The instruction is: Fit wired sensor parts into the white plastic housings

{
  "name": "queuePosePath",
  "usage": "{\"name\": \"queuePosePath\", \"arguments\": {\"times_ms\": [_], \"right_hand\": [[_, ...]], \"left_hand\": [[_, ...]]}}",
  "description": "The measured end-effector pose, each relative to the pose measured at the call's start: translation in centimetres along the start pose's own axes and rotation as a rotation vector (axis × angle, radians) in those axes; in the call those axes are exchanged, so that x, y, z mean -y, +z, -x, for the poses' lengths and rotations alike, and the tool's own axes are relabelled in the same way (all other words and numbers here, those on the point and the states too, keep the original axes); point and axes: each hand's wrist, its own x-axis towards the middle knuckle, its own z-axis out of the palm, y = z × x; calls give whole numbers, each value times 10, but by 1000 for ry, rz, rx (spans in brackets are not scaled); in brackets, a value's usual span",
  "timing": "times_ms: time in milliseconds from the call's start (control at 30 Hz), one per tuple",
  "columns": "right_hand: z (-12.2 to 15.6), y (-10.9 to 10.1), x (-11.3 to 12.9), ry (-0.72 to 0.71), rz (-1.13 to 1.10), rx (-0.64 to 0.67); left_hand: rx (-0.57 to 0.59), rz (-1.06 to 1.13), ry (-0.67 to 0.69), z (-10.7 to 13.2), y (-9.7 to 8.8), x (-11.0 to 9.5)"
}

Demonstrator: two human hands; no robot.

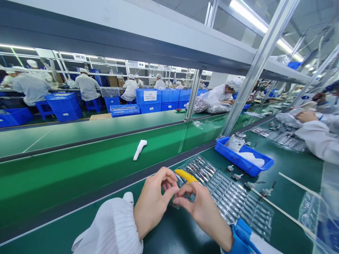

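My left hand and my right hand meet over the green bench, thumbs and fingertips pinched close together. Whatever small part lies between them is mostly hidden by the fingers; a bit of thin, dark red shows there. A curved yellow handle sticks out just behind my right hand, and I cannot tell whether the hand holds it. Beyond and right of my hands lies a clear plastic tray with long slots. Several slim metallic parts with wires fill its far end.
A blue bin holds a labelled metal can and white material. Small wired parts lie beside it. One white handle-shaped piece is on the green conveyor belt. A co-worker's sleeve is at right; a metal post stands ahead.
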Motion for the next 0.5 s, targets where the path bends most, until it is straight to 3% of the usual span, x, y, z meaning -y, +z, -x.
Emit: {"name": "queuePosePath", "arguments": {"times_ms": [133,233,367,500], "right_hand": [[8,1,-9,59,58,70],[22,-21,-17,62,23,28],[50,-82,-39,84,33,-222],[75,-154,-70,284,-23,-432]], "left_hand": [[66,-116,12,-10,-1,7],[29,-270,-58,-33,-17,32],[-174,-578,-279,-77,-47,74],[-175,-740,-414,-110,-57,108]]}}
